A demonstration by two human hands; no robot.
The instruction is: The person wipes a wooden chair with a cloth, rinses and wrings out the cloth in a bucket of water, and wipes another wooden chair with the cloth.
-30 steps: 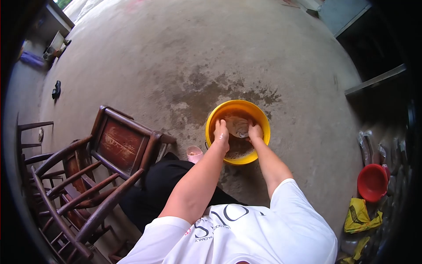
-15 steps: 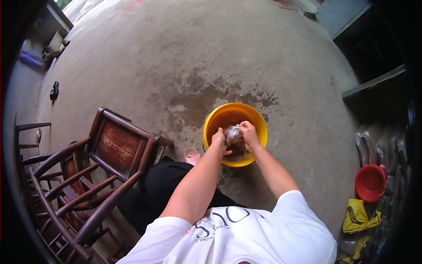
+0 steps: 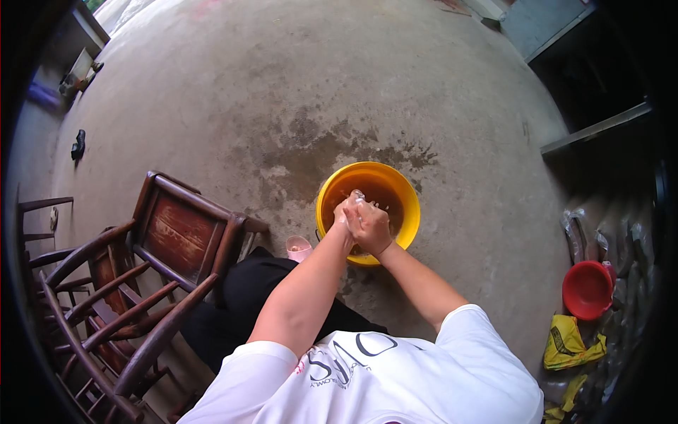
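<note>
A yellow bucket holds brownish water. Over it, my left hand and my right hand are pressed together, fingers closed around a wet whitish cloth. Only a small bit of the cloth shows at the top of the grip; my fingers hide the rest, and I cannot be sure of its material. Just left of the bucket, a pink cup stands on the floor near my left forearm.
Dark wooden chairs crowd the left side. At the right are a red basin, a yellow bag and plastic-wrapped bundles. A damp patch marks the concrete floor behind the bucket. A dark shoe lies far left.
My left hand was open beside the cloth, which hung from my right hand. Both hands have now come together and closed around it. The view has shifted slightly.
</note>
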